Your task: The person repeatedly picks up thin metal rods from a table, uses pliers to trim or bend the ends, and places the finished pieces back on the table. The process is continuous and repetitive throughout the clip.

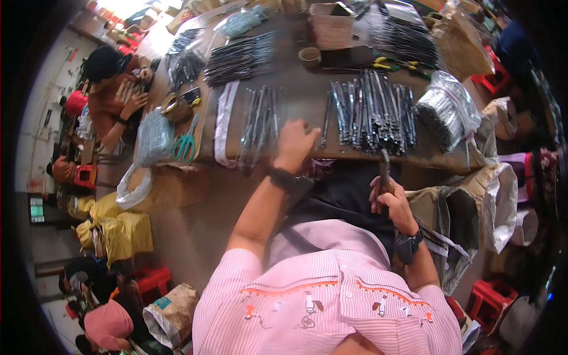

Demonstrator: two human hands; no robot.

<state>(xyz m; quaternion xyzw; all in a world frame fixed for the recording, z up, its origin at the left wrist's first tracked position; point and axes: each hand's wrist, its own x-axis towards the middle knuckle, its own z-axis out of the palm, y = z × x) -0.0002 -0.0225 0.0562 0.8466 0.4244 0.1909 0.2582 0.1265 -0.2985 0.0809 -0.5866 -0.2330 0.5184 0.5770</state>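
Observation:
My left hand (296, 145) hovers at the table's near edge, between two rows of thin metal strips, its thumb apart from the fingers. Nothing shows in it. The left row of dark strips (258, 121) is partly blurred and lies beside that hand. To its right, a bigger row of shiny metal strips (373, 112) lies side by side, with a lone strip (326, 118) at its left end. My right hand (390, 200) is closed around a slim dark hand tool (385, 165), perhaps pliers, held upright just in front of the table edge.
Bundles of strips (241, 58) lie farther back near a white tub (331, 26) and a tape roll (309, 57). Yellow-handled pliers (387, 63) rest behind the right row. Plastic-wrapped strips (448, 109) stand right; teal scissors (184, 147) lie left. Another person (112, 94) works at left.

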